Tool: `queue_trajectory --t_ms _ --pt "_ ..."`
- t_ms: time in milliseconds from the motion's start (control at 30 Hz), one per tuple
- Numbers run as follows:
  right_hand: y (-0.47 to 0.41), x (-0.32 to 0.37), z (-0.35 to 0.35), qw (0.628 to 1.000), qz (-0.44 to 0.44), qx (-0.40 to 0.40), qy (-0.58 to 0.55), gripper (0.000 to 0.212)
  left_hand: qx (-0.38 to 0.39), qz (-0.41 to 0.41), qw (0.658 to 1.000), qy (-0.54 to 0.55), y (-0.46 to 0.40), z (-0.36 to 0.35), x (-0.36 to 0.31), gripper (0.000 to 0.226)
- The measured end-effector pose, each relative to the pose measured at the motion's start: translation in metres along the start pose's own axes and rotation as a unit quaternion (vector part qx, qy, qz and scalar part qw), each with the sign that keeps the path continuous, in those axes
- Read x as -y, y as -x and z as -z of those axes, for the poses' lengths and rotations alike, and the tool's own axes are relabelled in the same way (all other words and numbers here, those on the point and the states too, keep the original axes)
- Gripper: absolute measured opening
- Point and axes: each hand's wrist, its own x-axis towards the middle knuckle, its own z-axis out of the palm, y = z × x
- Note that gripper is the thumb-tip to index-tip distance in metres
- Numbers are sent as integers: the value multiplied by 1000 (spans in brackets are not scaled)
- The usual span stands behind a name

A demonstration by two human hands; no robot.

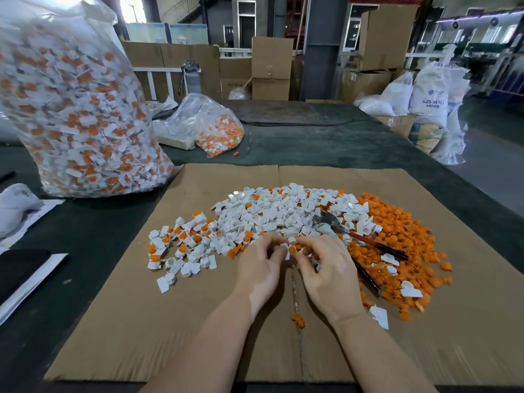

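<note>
Both my hands meet over a flattened cardboard sheet [198, 321]. My left hand [259, 268] pinches a small white plastic piece [284, 247] at its fingertips. My right hand [323, 268] pinches a small orange cap [293, 249] right against that white piece. Just beyond the hands lies a heap of white plastic pieces [272, 214], some with orange caps fitted. A heap of loose orange caps [397, 236] spreads to the right.
Pliers with red-and-black handles [365, 242] lie on the heaps at the right. A big clear bag of assembled pieces [71, 109] stands at the left, a smaller bag [209, 129] behind. A single orange cap [297, 320] lies near my right wrist. Boxes and sacks stand beyond the table.
</note>
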Motion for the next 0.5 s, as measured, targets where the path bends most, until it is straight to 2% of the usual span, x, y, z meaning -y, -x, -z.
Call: queue_trajectory --t_ms 167,500 --pt "0 -1 0 1000 1 30 4 26 5 4 1000 3 0 1 0 14" --pt "-1 -2 0 999 1 42 -2 20 14 4 1000 -9 2 0 -1 12"
